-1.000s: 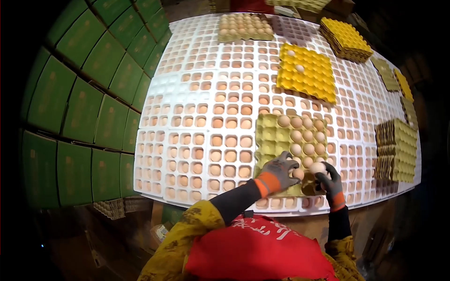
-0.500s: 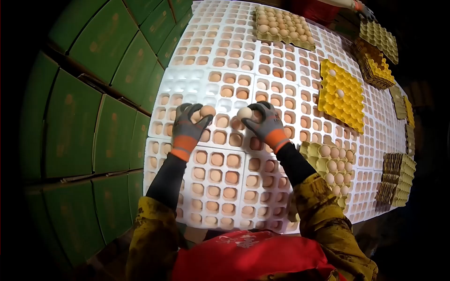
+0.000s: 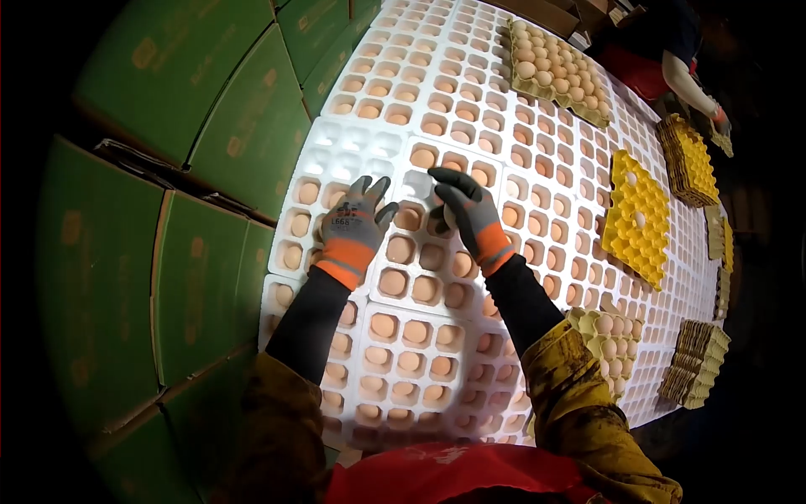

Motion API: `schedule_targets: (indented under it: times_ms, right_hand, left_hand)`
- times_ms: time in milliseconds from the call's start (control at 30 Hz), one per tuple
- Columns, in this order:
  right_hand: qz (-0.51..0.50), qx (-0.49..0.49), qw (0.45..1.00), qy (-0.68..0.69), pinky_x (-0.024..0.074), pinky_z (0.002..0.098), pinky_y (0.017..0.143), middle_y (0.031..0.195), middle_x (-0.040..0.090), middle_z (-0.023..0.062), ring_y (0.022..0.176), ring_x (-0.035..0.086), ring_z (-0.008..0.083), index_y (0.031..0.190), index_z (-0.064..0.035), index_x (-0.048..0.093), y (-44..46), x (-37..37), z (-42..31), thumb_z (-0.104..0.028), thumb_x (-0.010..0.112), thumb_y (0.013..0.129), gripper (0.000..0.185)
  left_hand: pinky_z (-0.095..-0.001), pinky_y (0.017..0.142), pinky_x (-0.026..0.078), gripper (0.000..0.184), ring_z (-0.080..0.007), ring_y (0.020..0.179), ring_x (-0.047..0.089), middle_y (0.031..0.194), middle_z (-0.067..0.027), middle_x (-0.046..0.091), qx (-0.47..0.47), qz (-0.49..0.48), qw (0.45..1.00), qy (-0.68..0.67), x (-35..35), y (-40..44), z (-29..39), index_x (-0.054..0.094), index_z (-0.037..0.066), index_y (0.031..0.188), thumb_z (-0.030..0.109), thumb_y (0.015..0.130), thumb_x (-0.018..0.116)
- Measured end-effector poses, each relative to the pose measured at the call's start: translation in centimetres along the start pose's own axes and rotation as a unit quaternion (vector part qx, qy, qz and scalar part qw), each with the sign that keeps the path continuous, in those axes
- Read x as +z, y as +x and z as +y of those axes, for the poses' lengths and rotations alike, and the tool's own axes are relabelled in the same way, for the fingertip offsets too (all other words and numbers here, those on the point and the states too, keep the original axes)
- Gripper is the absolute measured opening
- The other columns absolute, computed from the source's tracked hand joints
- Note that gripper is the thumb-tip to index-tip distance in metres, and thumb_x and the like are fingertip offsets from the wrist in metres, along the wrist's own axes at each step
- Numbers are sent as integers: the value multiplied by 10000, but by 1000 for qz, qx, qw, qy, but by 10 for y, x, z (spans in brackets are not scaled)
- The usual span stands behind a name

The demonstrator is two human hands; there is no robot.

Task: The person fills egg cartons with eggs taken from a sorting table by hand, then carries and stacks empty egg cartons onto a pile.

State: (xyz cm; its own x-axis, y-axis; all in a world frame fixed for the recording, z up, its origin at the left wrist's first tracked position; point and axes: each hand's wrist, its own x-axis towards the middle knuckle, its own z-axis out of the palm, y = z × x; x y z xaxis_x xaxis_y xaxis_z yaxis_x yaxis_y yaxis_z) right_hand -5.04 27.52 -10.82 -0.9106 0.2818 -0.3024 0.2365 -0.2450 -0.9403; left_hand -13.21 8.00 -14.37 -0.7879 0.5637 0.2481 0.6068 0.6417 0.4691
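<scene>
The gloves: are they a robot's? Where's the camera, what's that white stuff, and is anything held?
No robot! A person wears the gloves on the left hand and right hand. The camera sits on that person's head, looking forward and down. The white stuff is trays, with eggs in many hollows; some are empty. To the right lies a yellow tray with two pale eggs, and green boxes are stacked at left. Both hands are over the white trays, fingers parted. I see no egg in them, though the palms are hidden.

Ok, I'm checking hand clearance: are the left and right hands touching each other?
Apart. In the head view, white foam and an egg show between the left hand and right hand.
</scene>
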Motion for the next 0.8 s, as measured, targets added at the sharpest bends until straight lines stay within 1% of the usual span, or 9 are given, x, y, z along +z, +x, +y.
schedule_targets:
  times_ms: [100,200,333,433,500,567,667,733,800]
  right_hand:
    - [32,-198,971,-133,523,322,815,1229,621,86,945,642,210,1295,-96,601,29,20,13,-103,622,921,375]
    - [33,-358,735,-574,299,474,1125,1387,526,146,1340,419,322,1370,-141,537,48,25,44,-203,588,909,468]
    - [63,-247,932,-259,406,421,1063,1358,546,157,1269,500,344,1372,-129,539,-7,9,23,-139,586,935,439]
    - [90,-187,962,-176,488,342,932,1194,636,111,1076,617,240,1394,-83,523,-71,-14,24,-111,557,955,441]
    - [89,-158,968,-172,498,332,891,1093,645,93,988,620,195,1400,-76,516,-124,-29,30,-102,549,957,445]
    - [62,-106,969,-216,491,325,951,1202,630,113,1123,627,180,1409,-88,511,-178,-39,23,-55,560,950,463]
    - [96,-77,965,-230,499,359,938,1227,601,143,1089,616,266,1386,-122,532,-250,-67,24,-131,588,944,447]
    - [150,-85,944,-281,490,372,937,1196,621,140,1106,607,283,1342,-107,566,-296,-96,26,-127,592,937,406]
    - [244,-114,912,-309,507,353,894,1154,633,132,1056,634,255,1272,-91,615,-339,-133,22,-111,600,927,346]
  left_hand:
    - [-405,837,517,433,-303,1068,584,1231,-70,602,30,7,998,58,-3,2,-12,571,171,1323,312,917,629]
    - [-405,918,488,450,-334,1119,573,1206,-130,617,20,22,999,37,-1,3,-10,585,133,1303,296,895,682]
    - [-415,940,473,403,-361,1094,585,1198,-173,610,-11,65,996,-54,-14,18,0,616,95,1274,247,907,683]
    - [-430,942,459,333,-357,1071,573,1178,-170,610,78,172,970,-151,0,44,5,626,89,1246,77,914,632]
    - [-434,1019,408,321,-315,1159,552,1252,-111,608,155,179,971,-34,38,60,-12,630,145,1257,144,936,613]
    - [-518,1109,296,418,-246,1291,478,1415,-44,517,82,10,939,334,80,72,-34,527,291,1384,374,975,498]
    - [-524,1136,254,496,-263,1377,407,1492,-69,457,20,-12,937,349,68,63,-17,463,246,1456,433,996,458]
    - [-492,1145,269,500,-289,1389,389,1498,-97,445,81,25,950,302,71,44,-24,462,202,1458,395,998,497]
    - [-436,1104,351,443,-309,1339,449,1442,-128,496,82,-6,997,-4,61,18,28,515,124,1396,235,971,573]
